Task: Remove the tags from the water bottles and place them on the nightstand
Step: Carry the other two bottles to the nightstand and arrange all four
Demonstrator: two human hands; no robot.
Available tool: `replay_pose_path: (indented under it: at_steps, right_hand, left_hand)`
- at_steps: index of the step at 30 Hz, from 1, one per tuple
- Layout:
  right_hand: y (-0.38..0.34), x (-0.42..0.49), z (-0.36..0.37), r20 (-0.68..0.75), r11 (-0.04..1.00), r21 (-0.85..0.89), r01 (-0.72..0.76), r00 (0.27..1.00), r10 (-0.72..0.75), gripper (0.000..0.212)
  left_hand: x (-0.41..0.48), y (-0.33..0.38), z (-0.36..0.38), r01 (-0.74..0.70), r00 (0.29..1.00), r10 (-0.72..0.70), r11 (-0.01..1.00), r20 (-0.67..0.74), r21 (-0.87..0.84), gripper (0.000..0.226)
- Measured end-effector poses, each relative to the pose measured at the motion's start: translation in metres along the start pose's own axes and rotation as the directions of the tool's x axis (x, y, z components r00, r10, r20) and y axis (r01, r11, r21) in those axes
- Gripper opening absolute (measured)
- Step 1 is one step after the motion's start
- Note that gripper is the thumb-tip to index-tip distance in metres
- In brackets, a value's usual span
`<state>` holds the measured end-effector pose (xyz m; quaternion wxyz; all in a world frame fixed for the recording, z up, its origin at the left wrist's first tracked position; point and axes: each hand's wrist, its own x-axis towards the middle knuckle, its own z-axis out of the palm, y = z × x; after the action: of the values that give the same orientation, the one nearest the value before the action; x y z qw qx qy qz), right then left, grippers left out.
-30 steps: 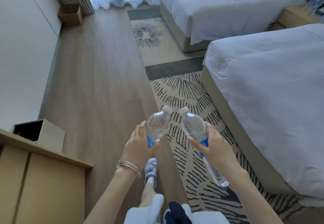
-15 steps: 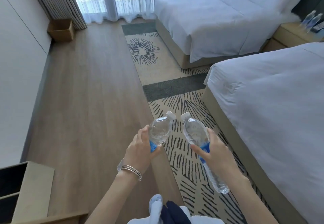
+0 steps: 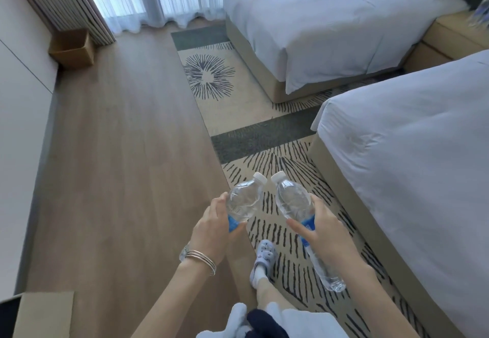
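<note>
Head view: gripped one water bottle [image 3: 244, 201] in the left hand [image 3: 211, 231] and a second bottle [image 3: 292, 200] in the right hand [image 3: 325, 234], tilted toward each other over the patterned rug [image 3: 238, 94], well apart from the nightstand [image 3: 449, 35].

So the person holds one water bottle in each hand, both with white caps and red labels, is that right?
Not quite. The head view shows that the labels are blue, not red. The rest holds: the left hand grips the left bottle and the right hand grips the right bottle, both white-capped.
</note>
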<state>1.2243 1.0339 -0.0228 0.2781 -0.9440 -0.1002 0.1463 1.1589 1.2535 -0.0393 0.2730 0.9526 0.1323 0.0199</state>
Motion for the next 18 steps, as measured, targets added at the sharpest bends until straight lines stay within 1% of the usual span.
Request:
replay_pose_path:
  at_steps: [4, 11, 15, 18]
  right_hand:
    - [-0.003, 0.078, -0.028, -0.032, 1.000, 0.020, 0.005, 0.999, -0.004, 0.089]
    - [-0.009, 0.199, -0.090, -0.102, 1.000, 0.023, 0.019, 0.995, -0.016, 0.087]
    - [-0.004, 0.248, -0.105, -0.113, 1.000, -0.004, -0.013, 0.994, 0.013, 0.085]
    - [0.000, 0.282, -0.111, -0.103, 0.999, 0.019, -0.036, 0.994, 0.037, 0.087]
  left_hand:
    - [0.084, 0.016, -0.006, -0.022, 1.000, 0.022, 1.000, 0.001, 0.011, 0.069]
    - [0.219, 0.057, -0.012, -0.022, 0.999, 0.020, 0.999, -0.045, -0.041, 0.070]
    - [0.274, 0.069, -0.004, -0.018, 1.000, 0.016, 0.998, -0.022, -0.057, 0.070]
    - [0.315, 0.072, 0.003, -0.023, 1.000, 0.023, 0.999, 0.012, -0.050, 0.068]
